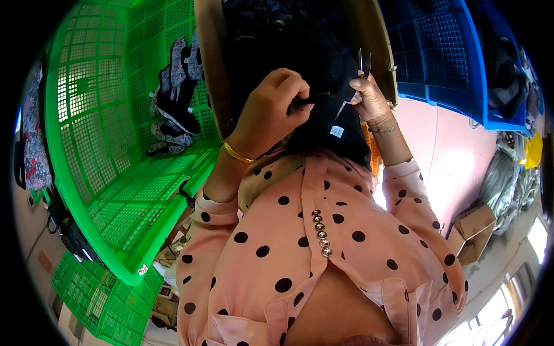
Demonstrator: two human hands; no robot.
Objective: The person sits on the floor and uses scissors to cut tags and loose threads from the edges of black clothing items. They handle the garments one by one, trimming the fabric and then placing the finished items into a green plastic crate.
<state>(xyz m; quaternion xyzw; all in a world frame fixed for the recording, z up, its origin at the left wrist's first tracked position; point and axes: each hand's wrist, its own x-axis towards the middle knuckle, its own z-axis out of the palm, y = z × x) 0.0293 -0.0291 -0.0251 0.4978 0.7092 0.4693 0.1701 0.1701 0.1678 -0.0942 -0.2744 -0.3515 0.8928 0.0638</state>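
Note:
Black cloth [288, 55], a garment whose full shape I cannot make out, is spread in front of me and hangs down over my lap. My left hand [274, 106] is closed, pinching a bunched part of it. A small white label [336, 132] shows on the lower part of the cloth. To the right, my right hand [369, 99] grips a pair of small metal snips [361, 59], with two narrow prongs sticking up past the fingers. A thin, pale pointed piece extends below that hand over the cloth; whether it belongs to the snips I cannot tell.
Left of me stands a large green plastic crate [98, 190] holding flower-patterned, black-edged pieces [176, 98]. A cardboard box [378, 40] with dark cloth lies ahead. Blue crates [435, 52] stand at the far right, above a cardboard carton [473, 230] and clear plastic bags [502, 179].

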